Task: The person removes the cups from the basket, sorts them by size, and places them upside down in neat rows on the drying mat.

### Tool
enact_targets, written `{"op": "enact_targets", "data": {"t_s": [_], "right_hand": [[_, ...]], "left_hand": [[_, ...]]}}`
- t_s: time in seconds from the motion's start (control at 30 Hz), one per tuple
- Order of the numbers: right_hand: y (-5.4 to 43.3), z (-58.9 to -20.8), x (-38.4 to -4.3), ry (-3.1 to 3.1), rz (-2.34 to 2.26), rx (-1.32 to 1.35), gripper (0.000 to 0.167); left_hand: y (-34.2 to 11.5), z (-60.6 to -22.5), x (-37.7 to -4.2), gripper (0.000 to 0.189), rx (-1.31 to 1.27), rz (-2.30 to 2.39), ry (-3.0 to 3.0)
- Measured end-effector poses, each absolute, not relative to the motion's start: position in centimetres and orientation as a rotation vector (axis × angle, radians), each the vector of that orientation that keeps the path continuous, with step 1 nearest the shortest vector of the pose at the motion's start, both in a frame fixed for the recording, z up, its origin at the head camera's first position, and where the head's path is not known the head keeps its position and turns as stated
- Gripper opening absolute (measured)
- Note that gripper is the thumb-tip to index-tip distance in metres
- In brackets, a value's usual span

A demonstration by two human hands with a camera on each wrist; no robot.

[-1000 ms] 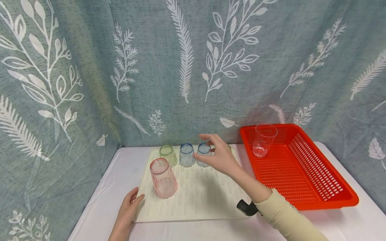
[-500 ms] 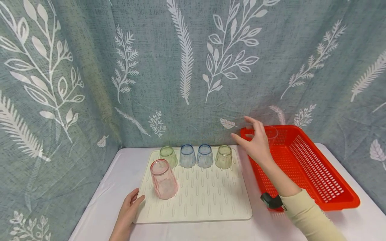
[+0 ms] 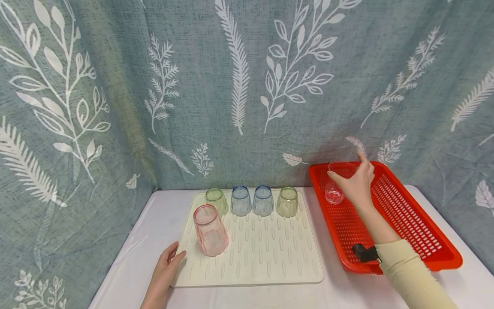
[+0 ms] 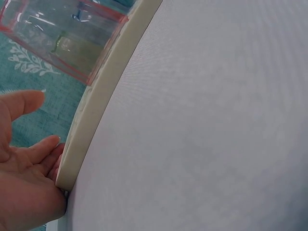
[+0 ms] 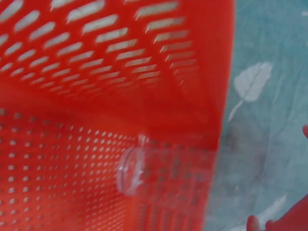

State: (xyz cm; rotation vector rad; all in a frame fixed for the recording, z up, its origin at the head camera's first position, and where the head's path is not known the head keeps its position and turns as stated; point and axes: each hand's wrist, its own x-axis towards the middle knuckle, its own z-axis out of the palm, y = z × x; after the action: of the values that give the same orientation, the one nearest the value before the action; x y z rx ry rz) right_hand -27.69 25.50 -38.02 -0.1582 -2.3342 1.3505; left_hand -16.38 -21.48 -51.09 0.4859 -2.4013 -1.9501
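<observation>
My left hand [image 3: 166, 267] rests at the left edge of a cream ribbed drying mat [image 3: 270, 253], thumb and fingers apart. Just right of it, a tall pink glass [image 3: 211, 231] stands upside down on the mat; its side also shows in the left wrist view. My right hand [image 3: 358, 182] is over the back left of a red plastic basket [image 3: 418, 223], thumb and fingers spread around the upper part of a clear tall glass [image 3: 334, 193]. In the right wrist view that clear glass [image 5: 132, 171] stands on the basket floor, with fingertips [image 5: 253, 223] apart from its wall.
Along the mat's back edge stand a green glass [image 3: 216, 201], two blue glasses [image 3: 241, 201] and a yellow-green glass [image 3: 287, 202]. A patterned curtain [image 3: 200, 86] hangs close behind. White cloth [image 3: 135, 240] covers the table.
My right hand has moved right, from above the back row of glasses to the clear glass in the basket. The left hand stays at the mat's edge.
</observation>
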Motion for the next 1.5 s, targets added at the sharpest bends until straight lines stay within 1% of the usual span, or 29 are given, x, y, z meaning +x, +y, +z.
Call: {"op": "enact_targets", "data": {"t_s": [0.27,0.4,0.6,0.9,1.5], "right_hand": [[27.2,-39.7,-28.9,-2.398,1.449,-0.319,0.108],[27.8,-40.7,-29.4,-2.435,1.503,-0.376,0.110],[28.8,-41.7,-29.9,-2.557,1.619,-0.397,0.108],[29.9,-42.6,-30.4,-2.704,1.701,-0.342,0.103],[29.8,-43.5,-31.1,-2.582,1.951,-0.227,0.092]], "left_hand": [[-21.5,-51.3,-16.5,0.068,0.509,-1.954,-2.403],[-21.5,-51.4,-16.5,0.069,0.527,-1.964,-2.393],[-21.4,-51.5,-16.5,0.069,0.538,-1.962,-2.388],[-21.3,-51.4,-16.6,0.066,0.524,-1.950,-2.392],[-21.3,-51.3,-16.4,0.066,0.506,-1.948,-2.392]]}}
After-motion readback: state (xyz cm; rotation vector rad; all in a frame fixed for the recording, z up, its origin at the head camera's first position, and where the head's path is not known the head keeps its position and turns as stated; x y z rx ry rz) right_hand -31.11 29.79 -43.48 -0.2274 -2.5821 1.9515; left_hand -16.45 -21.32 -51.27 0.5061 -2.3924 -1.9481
